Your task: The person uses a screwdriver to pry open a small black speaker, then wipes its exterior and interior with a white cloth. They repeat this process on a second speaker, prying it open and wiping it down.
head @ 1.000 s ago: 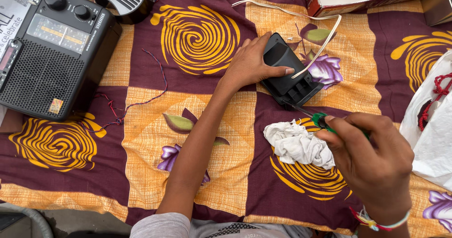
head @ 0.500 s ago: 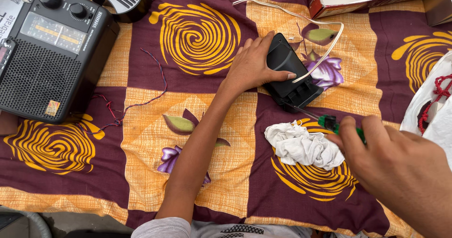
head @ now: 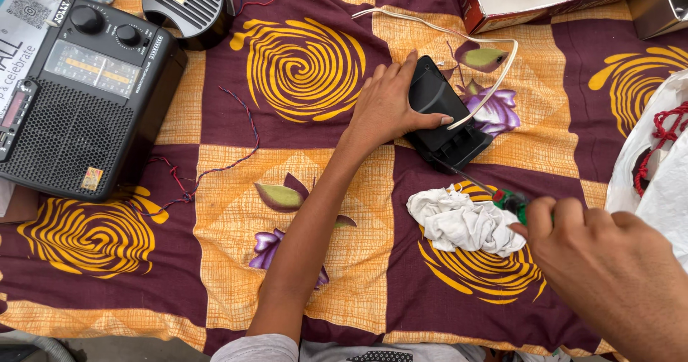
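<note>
Nearest the camera, the right hand (head: pixel 609 269) fills the lower right corner, its knuckles up and its wrist cut off by the frame edge; its fingers are curled tight around a green-handled screwdriver (head: pixel 510 201), of which only a bit of handle, a red collar and a thin metal shaft show, the rest hidden under the fist; the shaft slants up to the lower end of a small black plastic box (head: pixel 446 115), though whether the tip actually enters it is hard to make out. Just left of that hand lies a crumpled white rag (head: pixel 462 222), soft and creased, on the woven cloth (head: pixel 215 211) of maroon and orange squares with yellow spirals. The left hand (head: pixel 390 107) lies flat and pressed on the box's smooth left side, fingers spread, thumb across its face; a pale cord (head: pixel 494 82) loops over the box. Farther left sits a black radio (head: pixel 75 93) with a mesh grille, two knobs and a small square sticker at its lower corner; beyond it a round black slotted disc (head: pixel 188 5); at the far right, a red-edged cardboard box (head: pixel 545 0), cut off.
</note>
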